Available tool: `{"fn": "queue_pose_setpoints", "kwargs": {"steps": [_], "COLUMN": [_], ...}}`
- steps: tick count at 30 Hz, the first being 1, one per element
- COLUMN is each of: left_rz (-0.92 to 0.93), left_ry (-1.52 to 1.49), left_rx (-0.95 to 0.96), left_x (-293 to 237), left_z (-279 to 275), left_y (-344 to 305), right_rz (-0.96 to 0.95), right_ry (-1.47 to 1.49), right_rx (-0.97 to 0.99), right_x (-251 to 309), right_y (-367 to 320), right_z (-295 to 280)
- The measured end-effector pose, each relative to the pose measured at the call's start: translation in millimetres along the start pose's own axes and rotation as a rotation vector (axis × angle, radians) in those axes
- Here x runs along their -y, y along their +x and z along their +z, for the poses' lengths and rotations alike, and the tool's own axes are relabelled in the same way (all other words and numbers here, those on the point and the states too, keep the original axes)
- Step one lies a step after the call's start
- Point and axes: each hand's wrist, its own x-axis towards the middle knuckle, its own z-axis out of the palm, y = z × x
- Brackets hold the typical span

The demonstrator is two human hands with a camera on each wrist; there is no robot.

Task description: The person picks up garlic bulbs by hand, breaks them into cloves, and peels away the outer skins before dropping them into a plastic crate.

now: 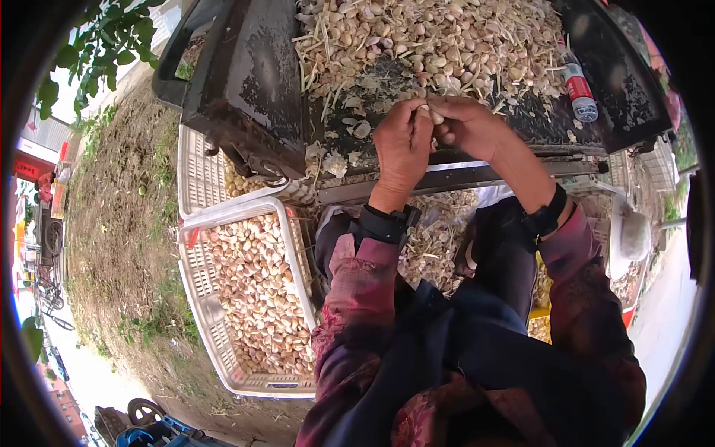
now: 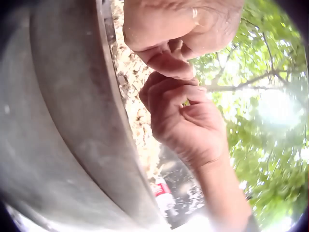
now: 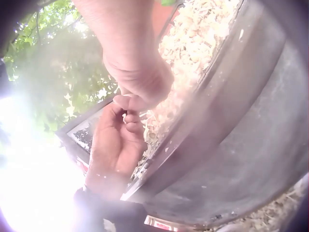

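**Clove point(image 1: 435, 117) pinched over the bench point(image 1: 261, 86)**

Head view: the left hand point(image 1: 402, 145) and right hand point(image 1: 471, 125) meet at the bench's near side, both with fingers curled at the one pale clove. A garlic heap point(image 1: 462, 45) lies beyond, a bottle point(image 1: 579, 89) to the right; a crate point(image 1: 197, 279) of cloves stands at lower left.

Left wrist view: the fingertips meet; the clove cannot be made out.

Right wrist view: both hands' fingers bunch together beside the heap.

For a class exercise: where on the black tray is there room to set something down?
Mostly bare: the near strip of the tray, between the right hand and the bottle. Crowded: the garlic heap behind and the peelings beside the left hand.
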Motion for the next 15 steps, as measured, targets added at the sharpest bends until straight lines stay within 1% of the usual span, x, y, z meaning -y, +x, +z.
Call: {"fn": "queue_pose_setpoints", "kwargs": {"steps": [2,3,4,6,7,8,10,11,12,14,15], "left_rz": [-0.395,-0.456,-0.456,-0.606,-0.64,-0.645,-0.693,-0.673,-0.676,-0.63,-0.617], "left_ry": [-0.498,-0.592,-0.596,-0.864,-0.842,-0.846,-0.916,-0.936,-0.939,-0.766,-0.806], "left_rx": [-0.028,-0.045,-0.033,-0.087,-0.059,-0.052,-0.06,-0.045,-0.04,-0.03,-0.076], "left_x": [-6.6,-8.8,-6.1,-0.1,1.8,3.7,7.1,8.3,6.9,4.1,5.3], "left_z": [0.6,1.3,1.1,-0.2,-0.6,-0.6,-1.8,-3.0,-1.9,0.8,3.9], "left_y": [-0.5,-0.3,-0.5,0.0,0.2,1.0,3.4,2.9,3.5,5.1,5.6], "right_rz": [-0.05,-0.063,-0.071,-0.117,-0.171,-0.173,-0.277,-0.333,-0.333,-0.42,-0.454], "right_ry": [-0.006,0.068,0.072,0.159,0.137,0.138,-0.084,-0.128,-0.128,-0.184,-0.213], "right_rx": [-0.051,-0.028,-0.037,0.046,0.091,0.082,-0.058,-0.087,-0.094,-0.134,-0.186], "right_x": [-7.0,-10.5,-11.2,-11.3,-11.9,-12.9,-11.8,-15.7,-16.6,-18.9,-18.4], "right_y": [-2.3,-0.9,0.1,1.9,2.9,3.2,2.1,7.6,9.3,11.3,10.7], "right_z": [6.7,7.0,6.4,5.4,5.2,5.2,14.0,10.9,9.5,6.6,9.0]}}
